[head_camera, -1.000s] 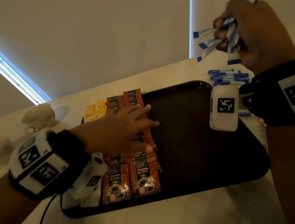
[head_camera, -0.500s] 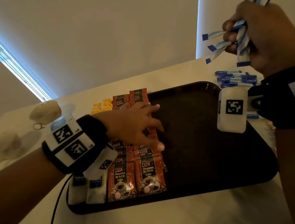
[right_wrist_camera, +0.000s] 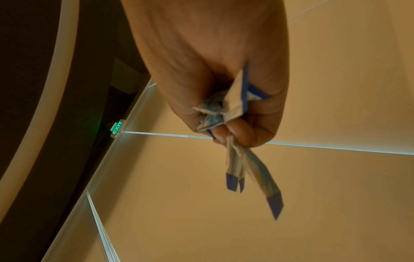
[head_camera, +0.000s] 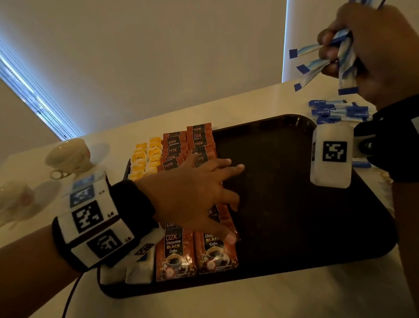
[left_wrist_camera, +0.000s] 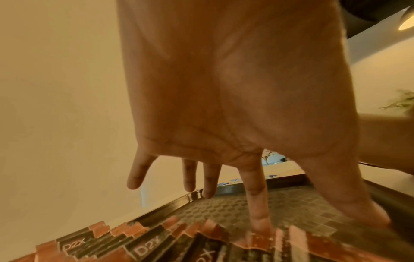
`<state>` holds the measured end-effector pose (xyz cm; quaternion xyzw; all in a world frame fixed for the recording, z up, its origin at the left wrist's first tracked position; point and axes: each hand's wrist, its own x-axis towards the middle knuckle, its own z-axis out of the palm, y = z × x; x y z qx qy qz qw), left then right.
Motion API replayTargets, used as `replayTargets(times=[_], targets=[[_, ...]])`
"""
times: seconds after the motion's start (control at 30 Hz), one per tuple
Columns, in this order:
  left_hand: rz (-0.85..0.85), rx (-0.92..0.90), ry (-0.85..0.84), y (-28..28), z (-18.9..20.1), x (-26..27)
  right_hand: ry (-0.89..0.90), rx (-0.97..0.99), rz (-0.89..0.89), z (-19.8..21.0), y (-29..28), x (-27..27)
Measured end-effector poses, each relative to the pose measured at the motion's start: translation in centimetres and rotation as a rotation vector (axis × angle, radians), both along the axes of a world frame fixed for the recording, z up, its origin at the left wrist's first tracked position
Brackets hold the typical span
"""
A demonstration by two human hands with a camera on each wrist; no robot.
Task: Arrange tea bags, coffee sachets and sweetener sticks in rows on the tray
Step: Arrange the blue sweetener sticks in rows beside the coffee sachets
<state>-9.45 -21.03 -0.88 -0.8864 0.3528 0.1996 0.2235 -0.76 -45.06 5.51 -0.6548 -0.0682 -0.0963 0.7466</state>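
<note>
Tray [head_camera: 295, 202]: dark, rounded corners, raised rim; only the left wrist view shows its woven, checked floor.
Coffee sachets [head_camera: 194, 249]: glossy reddish foil with crimped ends, overlapping in two rows down the tray's left part.
Left hand [head_camera: 196, 193]: flat, fingers spread and straight, thumb and forefinger pressing on the sachets.
Right hand [head_camera: 381, 50]: raised above the tray's far right corner, fist clenched round a bundle of sweetener sticks [head_camera: 345, 63].
Sticks: thin paper tubes, white with blue ends; crumpled inside the fist in the right wrist view.
Loose sticks [head_camera: 338, 113]: heaped on the pale tabletop [head_camera: 216, 310], just beyond the tray's right corner.
Hidden: the wrist unit covers the white packets at the tray's near left; yellow packets [head_camera: 147, 156] sit far left, print unreadable.
</note>
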Motion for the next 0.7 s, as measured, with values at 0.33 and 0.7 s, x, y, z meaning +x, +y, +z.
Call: replayTargets(times=[0.33, 0.7], targets=[[-0.034, -0.094, -0.065, 1.0, -0.9, -3.1, 0.007, 0.026, 0.032, -0.1, 0.1, 0.5], [0.725, 0.013, -0.059, 7.8, 1.9, 0.6, 0.044, 0.055, 0.031, -0.1, 0.0, 0.7]])
